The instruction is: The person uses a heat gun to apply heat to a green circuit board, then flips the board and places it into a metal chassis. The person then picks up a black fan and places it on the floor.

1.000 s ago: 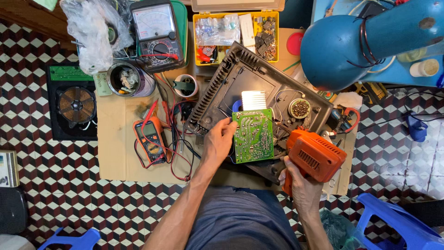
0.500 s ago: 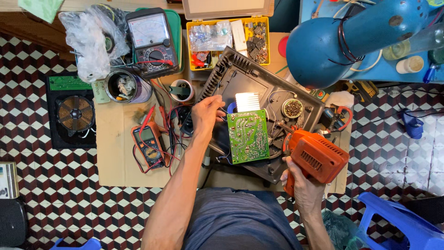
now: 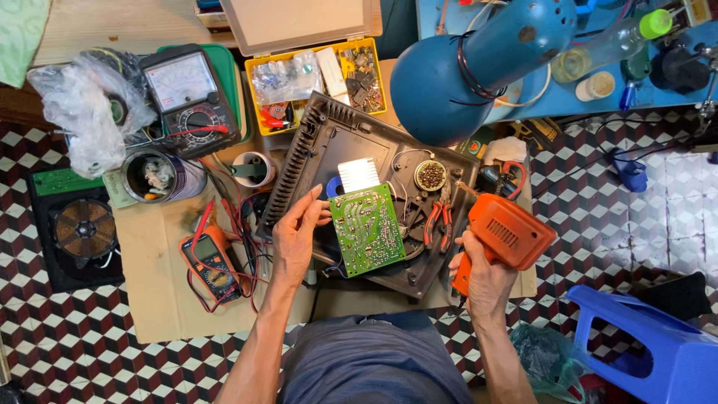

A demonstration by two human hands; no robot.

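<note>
My left hand (image 3: 294,238) rests on the left edge of a green circuit board (image 3: 368,227), fingers spread against it. The board lies tilted inside an opened black appliance casing (image 3: 314,157), with a white heat sink (image 3: 359,174) just above it. My right hand (image 3: 482,273) grips the handle of an orange soldering gun (image 3: 508,236), whose tip points up-left toward the casing. Red-handled pliers (image 3: 436,222) lie in the casing between the board and the gun.
An orange digital multimeter (image 3: 213,263) with red and black leads lies left of my hand. An analogue meter (image 3: 191,93), a yellow parts box (image 3: 318,75), a tin (image 3: 153,176), a coil unit (image 3: 78,232), a blue lamp (image 3: 486,60) and a blue stool (image 3: 651,348) surround the cardboard mat.
My left hand shifted along the left edge of the circuit board, and the board's tilt changed slightly. The right hand has kept the soldering gun beside the casing.
</note>
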